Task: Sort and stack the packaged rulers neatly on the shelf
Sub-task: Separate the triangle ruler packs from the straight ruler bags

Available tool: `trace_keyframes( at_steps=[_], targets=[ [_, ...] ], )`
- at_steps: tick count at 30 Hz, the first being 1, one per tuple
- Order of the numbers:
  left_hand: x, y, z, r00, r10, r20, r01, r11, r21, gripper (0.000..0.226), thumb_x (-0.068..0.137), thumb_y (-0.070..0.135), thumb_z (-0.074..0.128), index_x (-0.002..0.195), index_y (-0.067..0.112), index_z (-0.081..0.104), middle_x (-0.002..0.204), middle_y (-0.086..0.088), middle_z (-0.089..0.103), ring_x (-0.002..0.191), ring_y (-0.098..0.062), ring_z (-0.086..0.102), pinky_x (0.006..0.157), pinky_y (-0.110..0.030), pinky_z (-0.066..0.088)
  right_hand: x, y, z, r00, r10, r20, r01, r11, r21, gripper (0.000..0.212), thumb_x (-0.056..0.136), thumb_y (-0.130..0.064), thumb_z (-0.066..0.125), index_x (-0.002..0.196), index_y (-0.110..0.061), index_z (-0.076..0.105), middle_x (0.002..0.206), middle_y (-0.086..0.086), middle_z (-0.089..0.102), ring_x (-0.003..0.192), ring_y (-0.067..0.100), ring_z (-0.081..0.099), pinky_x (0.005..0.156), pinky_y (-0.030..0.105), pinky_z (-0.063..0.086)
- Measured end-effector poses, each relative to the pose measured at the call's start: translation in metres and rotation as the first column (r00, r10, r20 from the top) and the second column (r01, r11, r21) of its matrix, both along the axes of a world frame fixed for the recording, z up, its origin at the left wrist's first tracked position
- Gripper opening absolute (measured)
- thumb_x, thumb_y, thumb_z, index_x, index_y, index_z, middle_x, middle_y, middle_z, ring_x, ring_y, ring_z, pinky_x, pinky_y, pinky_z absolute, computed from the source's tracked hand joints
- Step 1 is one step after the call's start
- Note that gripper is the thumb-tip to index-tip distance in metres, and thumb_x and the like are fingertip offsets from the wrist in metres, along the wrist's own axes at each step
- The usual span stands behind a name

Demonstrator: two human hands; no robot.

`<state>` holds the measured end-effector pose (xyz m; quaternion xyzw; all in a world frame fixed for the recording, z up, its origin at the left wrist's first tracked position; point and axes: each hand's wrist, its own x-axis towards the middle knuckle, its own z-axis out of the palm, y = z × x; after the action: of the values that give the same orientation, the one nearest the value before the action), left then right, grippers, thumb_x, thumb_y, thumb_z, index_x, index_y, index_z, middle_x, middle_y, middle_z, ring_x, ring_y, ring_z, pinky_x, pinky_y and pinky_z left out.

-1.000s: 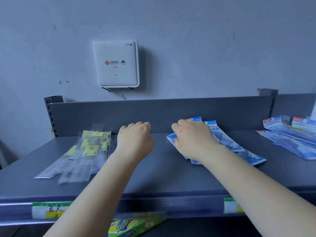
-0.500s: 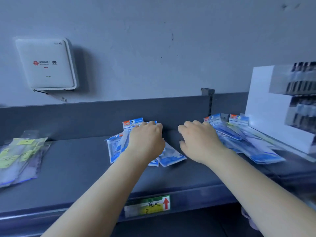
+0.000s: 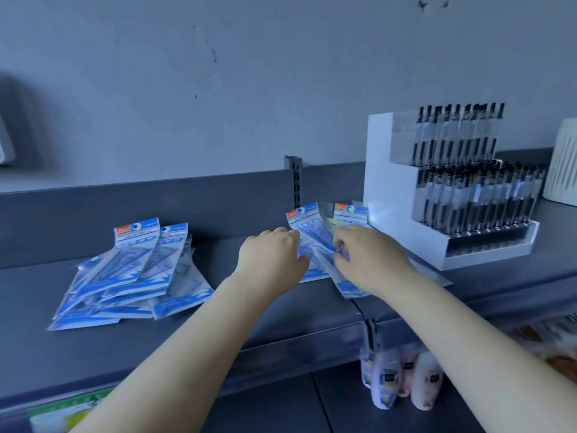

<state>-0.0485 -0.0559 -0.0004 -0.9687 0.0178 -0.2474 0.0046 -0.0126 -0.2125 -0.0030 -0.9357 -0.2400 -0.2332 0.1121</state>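
A loose heap of blue-and-white ruler packs lies fanned out on the grey shelf at the left. A second, smaller group of blue ruler packs lies at the shelf's back, beside the pen display. My left hand rests on the left side of this group, fingers bent over the packs. My right hand lies on the right side, its fingertips pinching the edge of one pack. Both hands hide most of this group.
A white tiered display of black pens stands at the right, touching the packs. A white ribbed container sits at the far right. Small bottles hang below the shelf edge. A green-yellow price label is on the shelf front.
The view swung right; the yellow-labelled packs left the frame. My left hand left the left heap and both hands moved right onto the packs beside the pen display.
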Motion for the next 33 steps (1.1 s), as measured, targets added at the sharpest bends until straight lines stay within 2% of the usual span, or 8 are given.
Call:
trace_keyframes(
  at_steps=[13, 18, 20, 22, 25, 27, 29, 33],
  targets=[
    [0.059, -0.076, 0.003, 0.967, -0.001, -0.253, -0.052, 0.978, -0.202, 0.043, 0.088, 0.049, 0.052, 0.112, 0.014, 0.054, 0.111, 0.000, 0.059, 0.103, -0.023, 0.056, 0.079, -0.030, 0.042, 0.053, -0.079, -0.010, 0.972, -0.108, -0.208, 0.113, 0.994, 0.010, 0.024, 0.093, -0.029, 0.049, 0.114, -0.019, 0.054, 0.113, -0.002, 0.057, 0.102, 0.020, 0.055, 0.079, 0.030, 0.045],
    [0.068, -0.072, -0.005, 0.933, -0.020, -0.359, -0.138, 0.902, -0.409, 0.038, 0.077, 0.056, 0.064, 0.079, 0.023, 0.045, 0.090, 0.004, 0.051, 0.084, -0.017, 0.050, 0.077, -0.029, 0.043, 0.066, -0.075, -0.014, 0.941, -0.166, -0.295, 0.149, 0.986, -0.081, 0.033, 0.095, -0.036, 0.044, 0.121, -0.015, 0.051, 0.120, 0.004, 0.056, 0.109, 0.024, 0.054, 0.089, 0.036, 0.047],
    [0.073, -0.068, -0.007, 0.929, -0.051, -0.368, -0.144, 0.863, -0.484, 0.039, 0.075, 0.052, 0.069, 0.091, 0.021, 0.053, 0.095, 0.002, 0.053, 0.086, -0.015, 0.049, 0.076, -0.029, 0.041, 0.068, -0.072, -0.015, 0.932, -0.181, -0.315, 0.168, 0.983, -0.068, 0.036, 0.094, -0.037, 0.047, 0.122, -0.015, 0.049, 0.121, 0.005, 0.056, 0.110, 0.026, 0.054, 0.088, 0.035, 0.047],
    [0.076, -0.065, -0.006, 0.921, -0.073, -0.383, -0.163, 0.819, -0.550, 0.053, 0.075, 0.047, 0.072, 0.113, 0.013, 0.057, 0.109, -0.001, 0.057, 0.093, -0.015, 0.051, 0.076, -0.025, 0.038, 0.070, -0.072, -0.013, 0.920, -0.202, -0.337, 0.204, 0.979, -0.028, 0.042, 0.090, -0.038, 0.054, 0.124, -0.013, 0.047, 0.121, 0.007, 0.055, 0.108, 0.026, 0.054, 0.083, 0.032, 0.047],
    [0.079, -0.058, -0.003, 0.908, -0.097, -0.407, -0.193, 0.766, -0.613, 0.054, 0.076, 0.037, 0.074, 0.120, 0.010, 0.057, 0.117, -0.004, 0.061, 0.096, -0.020, 0.056, 0.080, -0.027, 0.043, 0.073, -0.072, -0.012, 0.908, -0.216, -0.359, 0.258, 0.963, 0.073, 0.048, 0.083, -0.036, 0.063, 0.122, -0.013, 0.046, 0.118, 0.006, 0.059, 0.103, 0.026, 0.057, 0.080, 0.032, 0.049],
    [0.078, -0.055, 0.001, 0.907, -0.106, -0.408, -0.201, 0.743, -0.639, 0.034, 0.081, 0.027, 0.070, 0.110, 0.013, 0.060, 0.098, -0.009, 0.065, 0.081, -0.023, 0.060, 0.070, -0.028, 0.046, 0.074, -0.073, -0.013, 0.908, -0.197, -0.369, 0.261, 0.956, 0.132, 0.048, 0.084, -0.036, 0.061, 0.126, -0.017, 0.044, 0.120, 0.002, 0.060, 0.103, 0.024, 0.057, 0.079, 0.031, 0.048],
    [0.077, -0.051, 0.004, 0.920, -0.086, -0.383, -0.203, 0.730, -0.652, 0.004, 0.084, 0.017, 0.061, 0.087, 0.016, 0.058, 0.076, -0.012, 0.057, 0.058, -0.023, 0.045, 0.055, -0.025, 0.036, 0.075, -0.073, -0.015, 0.913, -0.161, -0.375, 0.252, 0.946, 0.206, 0.048, 0.086, -0.035, 0.058, 0.130, -0.022, 0.043, 0.122, -0.002, 0.061, 0.102, 0.021, 0.059, 0.073, 0.027, 0.044],
    [0.076, -0.039, 0.006, 0.963, -0.083, -0.257, -0.171, 0.550, -0.817, 0.006, 0.085, 0.005, 0.051, 0.085, 0.011, 0.053, 0.075, -0.013, 0.052, 0.059, -0.025, 0.045, 0.056, -0.024, 0.032, 0.073, -0.067, -0.014, 0.903, 0.102, -0.416, 0.170, 0.806, 0.567, 0.043, 0.088, -0.012, 0.055, 0.130, -0.017, 0.046, 0.118, 0.003, 0.060, 0.088, 0.018, 0.056, 0.056, 0.022, 0.035]
  ],
)
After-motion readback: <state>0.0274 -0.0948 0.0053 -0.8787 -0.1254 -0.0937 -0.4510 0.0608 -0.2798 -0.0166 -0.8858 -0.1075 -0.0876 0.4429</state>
